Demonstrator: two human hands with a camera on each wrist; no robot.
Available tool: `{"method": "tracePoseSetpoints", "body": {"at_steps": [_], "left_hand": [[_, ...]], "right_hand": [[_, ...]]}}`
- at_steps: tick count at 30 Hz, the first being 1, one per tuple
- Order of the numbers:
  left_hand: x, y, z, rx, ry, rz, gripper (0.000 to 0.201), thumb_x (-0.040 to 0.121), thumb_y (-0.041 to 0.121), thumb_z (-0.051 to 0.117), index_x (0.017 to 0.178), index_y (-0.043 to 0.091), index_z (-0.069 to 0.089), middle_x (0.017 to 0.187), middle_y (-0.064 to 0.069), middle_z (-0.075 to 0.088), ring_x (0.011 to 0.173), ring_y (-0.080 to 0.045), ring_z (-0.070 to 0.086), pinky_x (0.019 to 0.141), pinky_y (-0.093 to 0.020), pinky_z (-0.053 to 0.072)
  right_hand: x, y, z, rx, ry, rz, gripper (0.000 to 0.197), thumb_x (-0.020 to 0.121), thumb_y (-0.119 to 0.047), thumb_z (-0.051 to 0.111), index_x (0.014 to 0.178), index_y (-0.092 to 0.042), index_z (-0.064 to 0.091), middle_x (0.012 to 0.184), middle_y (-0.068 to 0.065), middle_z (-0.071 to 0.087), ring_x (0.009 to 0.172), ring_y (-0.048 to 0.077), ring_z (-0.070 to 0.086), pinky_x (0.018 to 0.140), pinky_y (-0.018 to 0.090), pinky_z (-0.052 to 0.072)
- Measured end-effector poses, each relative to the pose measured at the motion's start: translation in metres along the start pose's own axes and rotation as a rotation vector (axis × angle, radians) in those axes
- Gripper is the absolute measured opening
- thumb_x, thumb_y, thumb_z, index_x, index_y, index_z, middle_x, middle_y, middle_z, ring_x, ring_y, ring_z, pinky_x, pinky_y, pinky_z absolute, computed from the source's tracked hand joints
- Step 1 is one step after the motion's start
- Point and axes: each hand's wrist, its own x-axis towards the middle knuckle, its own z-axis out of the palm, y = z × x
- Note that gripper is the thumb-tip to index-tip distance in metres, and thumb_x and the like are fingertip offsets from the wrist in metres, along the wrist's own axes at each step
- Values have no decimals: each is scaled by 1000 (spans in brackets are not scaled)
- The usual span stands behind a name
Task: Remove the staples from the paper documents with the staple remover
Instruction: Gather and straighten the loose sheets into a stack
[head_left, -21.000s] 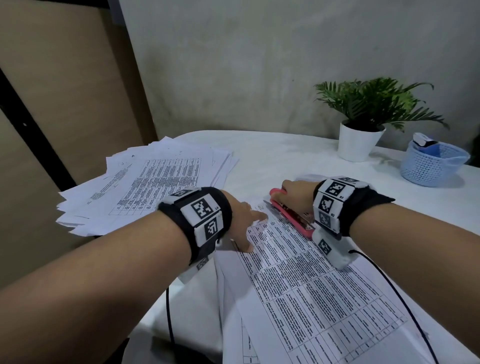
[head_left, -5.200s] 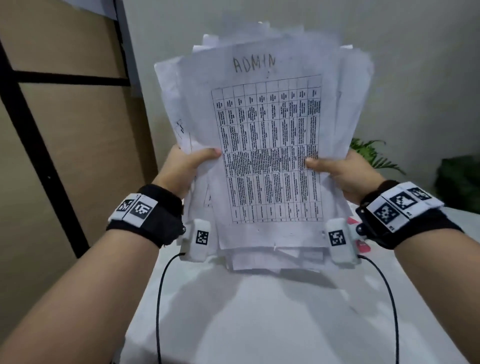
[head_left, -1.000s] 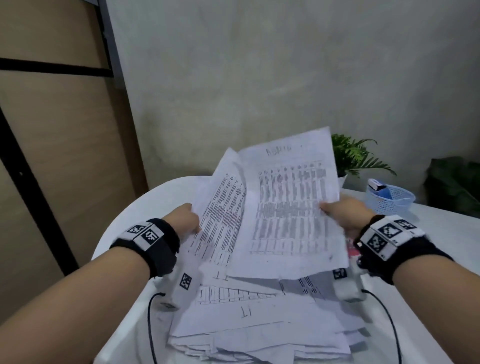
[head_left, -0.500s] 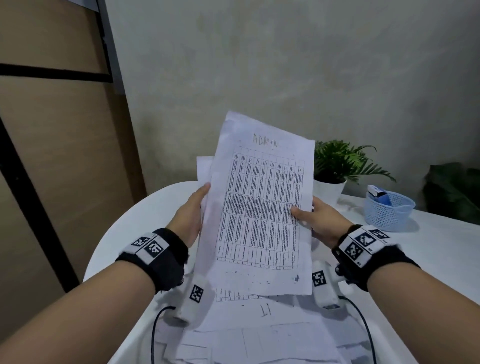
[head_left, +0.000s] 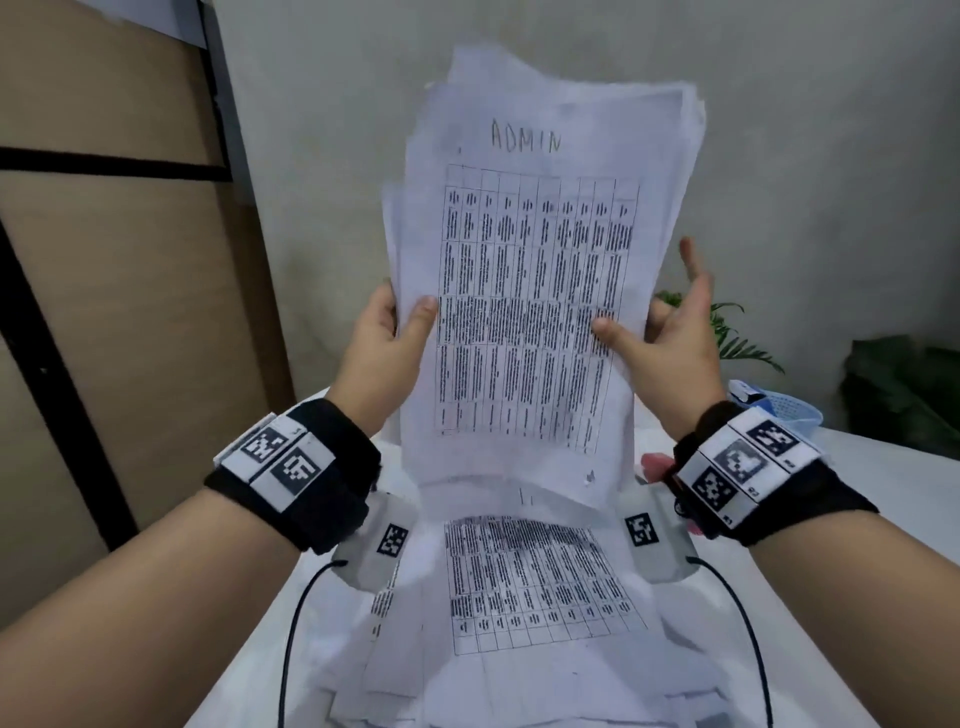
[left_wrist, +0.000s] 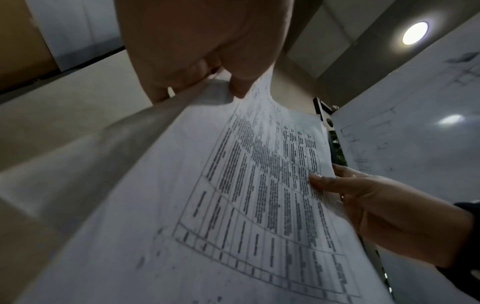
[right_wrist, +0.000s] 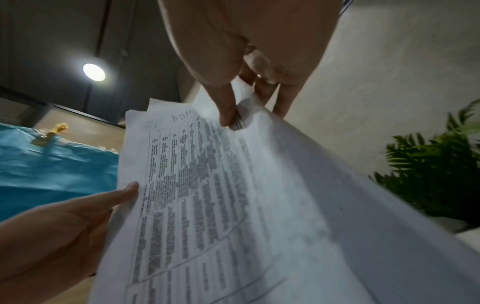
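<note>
Because the sheaf is held upright off the worktop, what follows reads the grip as a squaring-up hold, not a staple-pulling one.

Sheaf: a bundle of printed table sheets (head_left: 530, 291), top page hand-lettered "ADMIN", standing on end in the air between both hands, its top edges ragged and uneven; probably raised so the loose pages can be tapped level.

Left hand: the left hand (head_left: 382, 348) clamps the sheaf's left edge, thumb across the front of the page and fingers (left_wrist: 158, 90) behind it; this side seems to carry the weight.

Right hand: the right hand (head_left: 675, 343) pinches the right edge with the thumb on the printed face and some fingers (right_wrist: 262, 92) behind, while one finger sticks up free of the paper; a lighter, steadying hold, I judge.

Pile below: more printed sheets (head_left: 540, 577) lie fanned on the white worktop (head_left: 852, 525) directly beneath the sheaf, likely the landing place for it.

Staple remover: a pink object (head_left: 655, 464) peeks out beside the right wristband, lying on the worktop; I take it for the staple remover, though too little shows to be sure. Neither hand touches it.

Staples: none can be made out on the raised pages.

Stage: judged as sorting between removals, with the tool set aside.
</note>
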Motion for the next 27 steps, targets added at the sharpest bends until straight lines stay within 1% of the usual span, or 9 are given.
{"method": "tracePoseSetpoints", "body": {"at_steps": [2,4,6,8,11,16,23,25,27], "left_hand": [[-1,6,0,-21,3,11,15,98,30,46,112,23,50,106,9,62,100,-10,61,95,-37,50],[-4,10,1,-32,-16,6,32,100,31,43,130,22,41,125,6,56,118,-15,54,107,-41,41],[-8,13,5,-25,-13,-2,52,100,31,42,146,17,22,141,-5,45,131,-21,43,113,-32,31],[-9,10,8,-77,-9,-7,62,99,32,43,149,15,11,150,-2,33,139,-19,32,114,-29,26],[-8,8,13,-111,17,-37,55,99,29,44,145,15,17,146,1,39,134,-16,40,114,-40,31],[2,12,19,-78,136,-3,12,93,31,53,101,24,47,105,-3,65,100,-24,64,91,-51,51],[-5,5,26,-48,-37,-157,34,102,30,38,126,11,24,122,11,32,114,-5,36,97,-25,32],[-6,-4,24,-60,-38,-153,30,102,22,36,127,8,28,132,5,40,123,-12,41,107,-32,34],[-4,-7,22,-65,11,-125,15,101,18,38,115,16,36,125,-2,52,117,-19,52,106,-40,41]], "right_hand": [[-1,-10,1,-23,21,-21,62,83,-13,70,130,-27,34,93,-2,71,89,17,69,88,43,54],[-4,-20,2,-55,7,-24,38,86,-19,66,117,-21,44,96,-9,66,87,4,66,85,37,56],[-11,-27,2,-125,-45,-13,46,87,-33,63,124,-19,39,102,-12,61,88,1,62,77,26,53],[-17,-28,1,-166,-74,15,62,87,-43,59,134,-19,29,112,-14,55,98,5,57,84,24,44],[-21,-24,0,-129,-55,67,54,92,-40,53,135,-18,28,103,-24,49,102,5,48,89,26,37],[-20,-15,-1,-93,58,77,12,94,-25,53,104,-28,47,103,-1,62,98,22,60,91,42,49],[-19,-7,2,55,-11,203,18,97,-14,49,113,-20,45,99,-12,58,91,5,56,89,29,45],[-19,-7,2,19,-31,180,21,97,-16,48,118,-19,46,100,-13,59,89,-1,55,80,20,44],[-15,-8,0,-10,-62,176,26,94,-13,53,117,-20,44,105,-7,60,93,4,58,83,25,46]]}}
